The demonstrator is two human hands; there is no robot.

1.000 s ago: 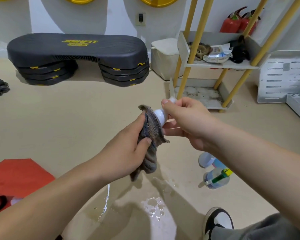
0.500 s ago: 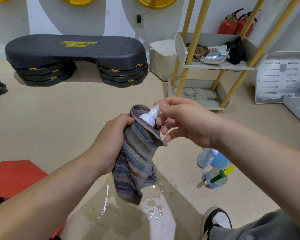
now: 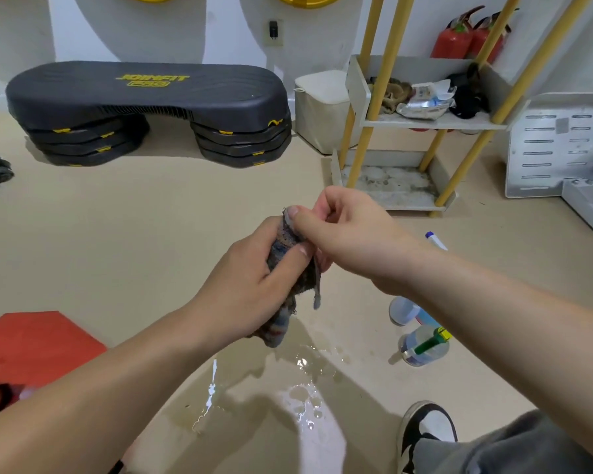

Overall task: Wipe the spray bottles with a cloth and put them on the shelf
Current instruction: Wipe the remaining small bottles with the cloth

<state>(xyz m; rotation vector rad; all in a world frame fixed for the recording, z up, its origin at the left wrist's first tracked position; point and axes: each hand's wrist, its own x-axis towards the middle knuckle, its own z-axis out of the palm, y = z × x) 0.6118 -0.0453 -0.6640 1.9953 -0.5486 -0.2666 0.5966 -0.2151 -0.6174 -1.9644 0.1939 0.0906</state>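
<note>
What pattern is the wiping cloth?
Multicoloured stripes, mostly blue-grey and brown; the cloth, gripped by the left hand, shows best in the head view.

- Spray bottle, between the hands: almost wholly covered by the cloth that the left hand grips. Only a pale sliver shows under the right hand thumb.
- Blue bottle, below right of the hands: top hidden by the right forearm.
- White nozzle, right of the hands: body hidden; which bottle it belongs to cannot be told.
- Yellow discs, far above the hands: cut by the top edge.
- Red mat, below left: cut by the left edge.
- Shoe, below right: partly under a trouser leg.
</note>
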